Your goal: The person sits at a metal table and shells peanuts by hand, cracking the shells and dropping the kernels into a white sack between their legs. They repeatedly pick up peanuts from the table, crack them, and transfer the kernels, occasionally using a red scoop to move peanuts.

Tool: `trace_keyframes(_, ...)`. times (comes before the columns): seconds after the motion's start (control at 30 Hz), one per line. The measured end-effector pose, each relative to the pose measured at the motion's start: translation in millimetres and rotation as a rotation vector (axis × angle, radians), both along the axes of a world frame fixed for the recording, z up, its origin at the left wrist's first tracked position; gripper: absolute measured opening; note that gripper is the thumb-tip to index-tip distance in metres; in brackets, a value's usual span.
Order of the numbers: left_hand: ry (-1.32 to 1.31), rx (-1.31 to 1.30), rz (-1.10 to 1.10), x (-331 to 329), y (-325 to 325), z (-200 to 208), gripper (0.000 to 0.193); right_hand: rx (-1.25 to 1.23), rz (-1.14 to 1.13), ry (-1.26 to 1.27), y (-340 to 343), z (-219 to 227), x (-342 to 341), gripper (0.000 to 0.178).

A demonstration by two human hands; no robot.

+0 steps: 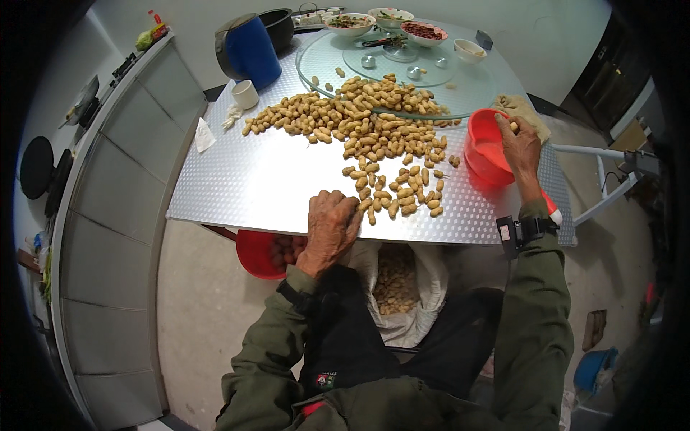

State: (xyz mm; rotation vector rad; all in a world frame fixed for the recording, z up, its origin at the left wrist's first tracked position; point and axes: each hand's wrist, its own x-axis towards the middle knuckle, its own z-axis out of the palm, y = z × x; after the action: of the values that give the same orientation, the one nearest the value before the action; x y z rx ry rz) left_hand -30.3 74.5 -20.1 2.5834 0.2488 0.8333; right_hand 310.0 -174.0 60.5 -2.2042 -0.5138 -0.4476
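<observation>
A wide pile of unshelled peanuts [388, 126] spreads over the silver patterned table [244, 187], with a looser group toward the front edge. At that edge my left hand [330, 226] is closed, its fingertips curled down beside the nearest peanuts; what they hold, if anything, is hidden. On the right, a red plastic container [485, 154] stands on the table. My right hand [523, 147] is over its right rim, fingers closed around a peanut [513, 127]. Below the table edge, an open white sack [431, 284] between my legs holds more peanuts.
A glass turntable [320, 65] carries several bowls of food at the back. A blue bucket [251, 54] and a white cup [245, 94] stand at the far left. A red basin [251, 262] sits under the table's left front. A tan cloth [528, 111] lies behind the container.
</observation>
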Motion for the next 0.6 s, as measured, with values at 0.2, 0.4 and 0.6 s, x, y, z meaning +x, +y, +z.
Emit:
trace_keyframes(0.2,0.005,-0.003,0.017,1.8,0.7,-2.7,0.021,-0.314,0.027,0.21,0.3,-7.5,13.1,0.049)
trace_keyframes(0.4,0.01,-0.003,0.032,2.2,0.2,-4.6,0.023,-0.464,0.058,0.083,-1.8,-5.5,8.5,0.046)
trace_keyframes(0.6,-0.028,-0.053,0.018,1.8,4.1,-5.9,0.025,-0.166,0.218,-0.105,6.7,16.7,-40.1,0.028)
